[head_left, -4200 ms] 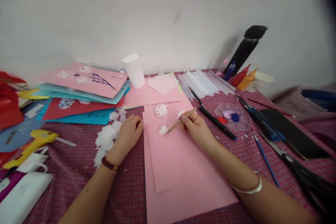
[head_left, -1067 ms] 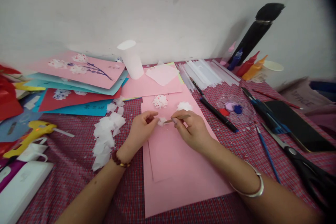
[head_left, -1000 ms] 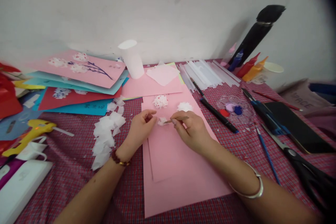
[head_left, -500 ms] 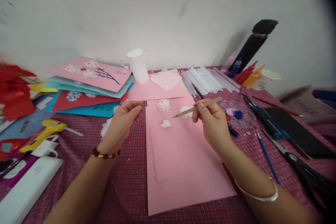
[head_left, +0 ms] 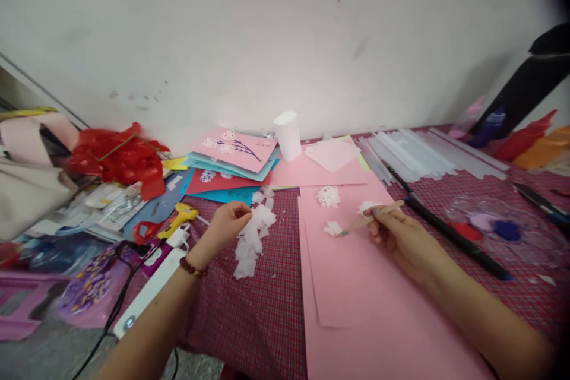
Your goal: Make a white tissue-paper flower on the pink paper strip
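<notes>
My right hand (head_left: pixel 398 236) rests on the pink paper sheet (head_left: pixel 351 267) and grips a thin wooden stick (head_left: pixel 371 218), whose tip points at a small white paper flower (head_left: pixel 332 228). Two more white paper flowers (head_left: pixel 328 196) lie further up the sheet. My left hand (head_left: pixel 227 224) hovers over a pile of white tissue squares (head_left: pixel 252 237) on the red checked cloth, its fingertips pinched together; what they hold is too small to make out.
A stack of coloured cards (head_left: pixel 231 160), a white cup (head_left: pixel 288 135) and a yellow glue gun (head_left: pixel 178 219) lie to the left. A black pen (head_left: pixel 454 237), white strips (head_left: pixel 427 151) and a paint palette (head_left: pixel 490 225) are on the right. Red crumpled material (head_left: pixel 118 157) sits far left.
The view has swung left. My left hand moved away from the pink sheet to the tissue pile. My right hand lowered the stick back toward the small flower.
</notes>
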Demonstrator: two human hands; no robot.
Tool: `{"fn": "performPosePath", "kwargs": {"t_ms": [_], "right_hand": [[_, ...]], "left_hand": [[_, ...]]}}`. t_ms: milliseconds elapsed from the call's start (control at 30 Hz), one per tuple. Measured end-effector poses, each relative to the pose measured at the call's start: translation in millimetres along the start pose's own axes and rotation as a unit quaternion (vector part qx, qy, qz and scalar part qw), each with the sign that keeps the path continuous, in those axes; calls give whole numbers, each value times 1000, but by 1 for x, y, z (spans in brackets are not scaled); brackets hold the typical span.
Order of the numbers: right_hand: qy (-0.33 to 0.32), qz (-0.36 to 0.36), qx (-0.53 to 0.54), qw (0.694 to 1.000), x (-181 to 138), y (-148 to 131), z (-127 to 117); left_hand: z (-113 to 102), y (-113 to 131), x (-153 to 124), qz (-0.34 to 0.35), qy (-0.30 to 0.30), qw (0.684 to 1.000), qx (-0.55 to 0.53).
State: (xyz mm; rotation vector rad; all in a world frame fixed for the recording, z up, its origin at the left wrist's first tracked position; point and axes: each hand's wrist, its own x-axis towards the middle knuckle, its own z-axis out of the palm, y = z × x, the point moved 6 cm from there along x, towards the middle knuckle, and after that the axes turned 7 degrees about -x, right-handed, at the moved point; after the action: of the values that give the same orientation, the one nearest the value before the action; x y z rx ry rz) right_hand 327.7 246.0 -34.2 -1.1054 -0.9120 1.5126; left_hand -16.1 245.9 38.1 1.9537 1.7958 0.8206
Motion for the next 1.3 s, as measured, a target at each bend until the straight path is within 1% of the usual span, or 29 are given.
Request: {"fn": "performPosePath", "kwargs": {"t_ms": [100,167,233,300,400,467,600,667,733,800,867,933,1033,1167,1233,1300], "right_hand": [[-5,7,4,1000,1,3,-1],[-9,13,4,1000,2,4,-2],[-11,13,3,1000,2,4,-1],[-11,12,1,1000,1,3,1],[-7,10,-6,1000,0,0,3],[-8,5,-8,1000,-1,-2,4],[-8,1,-11,1000,-1,-4,5],[-9,3,-12,1000,0,-3,5],[-12,5,-12,1000,1,-1,4],[-16,7,-9,1000,1,-1,4],[-19,8,-6,1000,1,-2,5],[-18,7,-6,1000,0,-5,7],[-10,6,-4,1000,-2,-10,10],[-2,-4,23,1000,-3,-14,13],[11,-22,35,999,0,-13,9],[28,-35,40,998,4,-10,2]], "left_hand": [[5,8,-10,60,19,996,71],[10,13,-18,104,24,985,136],[15,14,-21,120,29,976,177],[21,13,-19,119,28,975,184],[27,13,-5,107,25,980,164],[28,12,9,80,19,986,146],[21,3,39,4,29,992,122],[16,-4,54,-10,35,991,125],[15,-14,66,-16,23,992,126],[18,-21,74,-20,-5,992,122],[22,-26,78,-26,-30,993,114],[26,-25,78,-38,-44,993,102],[27,-16,73,-56,-50,994,79],[17,5,68,-65,-55,995,41],[8,14,66,-59,-47,997,26],[3,20,62,-61,-25,998,0]]}}
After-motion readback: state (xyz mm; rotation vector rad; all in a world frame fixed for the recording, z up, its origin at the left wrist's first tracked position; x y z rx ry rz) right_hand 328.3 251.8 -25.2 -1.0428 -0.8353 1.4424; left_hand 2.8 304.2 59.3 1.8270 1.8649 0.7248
